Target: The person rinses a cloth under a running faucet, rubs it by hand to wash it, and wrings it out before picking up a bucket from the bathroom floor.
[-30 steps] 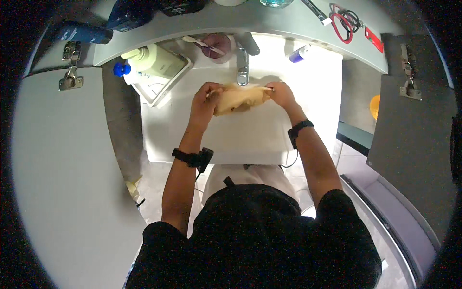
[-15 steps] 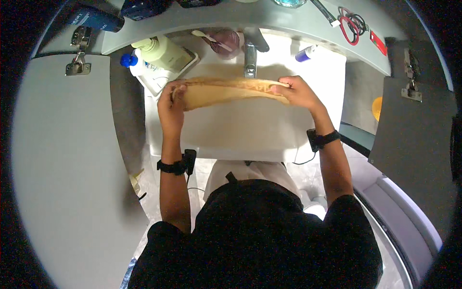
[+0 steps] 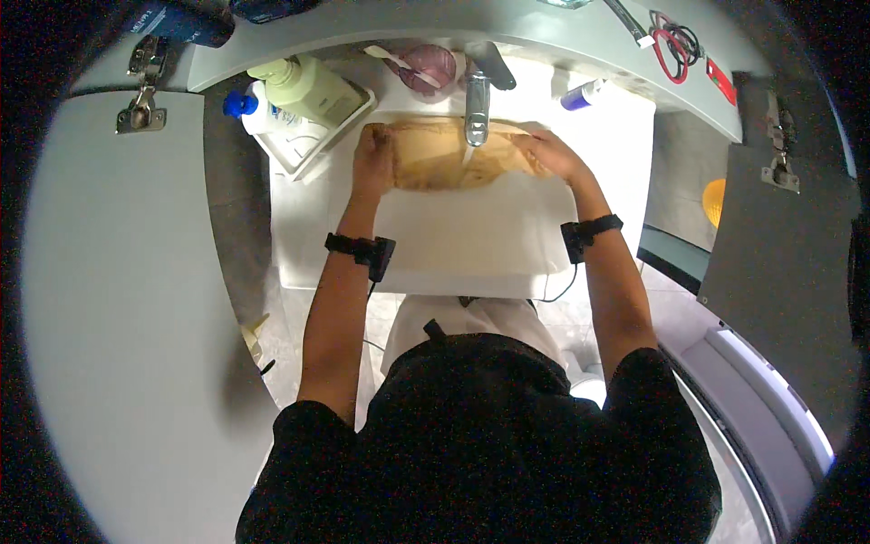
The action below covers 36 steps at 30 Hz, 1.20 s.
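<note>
Two bottles [image 3: 317,93] sit left of the faucet [image 3: 477,116] overhanging the cloth [image 3: 428,156].

From afar I see a black short-sleeved shirt [image 3: 480,444] at six o'clock, pale trousers [image 3: 476,315], and black wrist straps [image 3: 348,244] at nine and three, each carrying a black box [image 3: 381,259] with thin cable [image 3: 565,287].

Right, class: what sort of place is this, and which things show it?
Probably a bathroom: a white washbasin, a chrome faucet, and what looks like a toothbrush in a purplish cup.
</note>
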Tool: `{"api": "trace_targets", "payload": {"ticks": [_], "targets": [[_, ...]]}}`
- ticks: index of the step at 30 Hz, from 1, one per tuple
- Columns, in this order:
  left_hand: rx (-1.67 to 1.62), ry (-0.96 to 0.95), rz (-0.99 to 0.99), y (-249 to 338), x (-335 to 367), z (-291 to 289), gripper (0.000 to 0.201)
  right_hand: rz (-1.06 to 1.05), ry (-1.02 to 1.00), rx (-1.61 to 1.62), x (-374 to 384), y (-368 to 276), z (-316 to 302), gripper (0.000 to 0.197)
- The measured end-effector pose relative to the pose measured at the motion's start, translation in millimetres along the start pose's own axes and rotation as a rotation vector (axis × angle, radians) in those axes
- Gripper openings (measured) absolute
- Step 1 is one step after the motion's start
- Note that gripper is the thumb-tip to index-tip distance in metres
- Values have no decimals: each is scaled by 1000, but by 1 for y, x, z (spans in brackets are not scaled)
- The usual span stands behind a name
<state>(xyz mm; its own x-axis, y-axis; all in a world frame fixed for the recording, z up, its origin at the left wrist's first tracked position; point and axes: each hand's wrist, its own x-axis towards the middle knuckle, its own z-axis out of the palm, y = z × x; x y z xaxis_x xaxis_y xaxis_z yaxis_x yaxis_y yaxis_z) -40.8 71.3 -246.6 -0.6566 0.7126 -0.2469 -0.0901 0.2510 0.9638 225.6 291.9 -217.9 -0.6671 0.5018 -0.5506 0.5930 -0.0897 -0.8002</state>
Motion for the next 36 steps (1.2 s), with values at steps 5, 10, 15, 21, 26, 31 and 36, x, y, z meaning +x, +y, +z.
{"api": "trace_targets", "payload": {"ticks": [5, 10, 15, 21, 26, 31, 36], "targets": [[47, -251, 243, -14, -25, 37, 32, -57, -123, 250, -4, -27, 55, 41], [142, -477, 200, 13, -55, 93, 47, -537, -99, -165, -12, -26, 93, 39], [-194, -284, -167, -9, -44, 80, 41, -298, 44, -55, -16, -11, 74, 37], [-638, -118, -363, 51, -56, 105, 60, 326, 274, 610, -16, 37, 93, 51], [-386, -294, -225, 31, -62, 95, 72, -11, 61, 1246, -3, 38, 121, 47], [-410, -238, -353, 18, -40, 94, 72, 8, 221, 1536, 10, 33, 142, 34], [397, -103, -104, 4, -41, 92, 64, 63, 388, 793, 15, 4, 178, 35]]}}
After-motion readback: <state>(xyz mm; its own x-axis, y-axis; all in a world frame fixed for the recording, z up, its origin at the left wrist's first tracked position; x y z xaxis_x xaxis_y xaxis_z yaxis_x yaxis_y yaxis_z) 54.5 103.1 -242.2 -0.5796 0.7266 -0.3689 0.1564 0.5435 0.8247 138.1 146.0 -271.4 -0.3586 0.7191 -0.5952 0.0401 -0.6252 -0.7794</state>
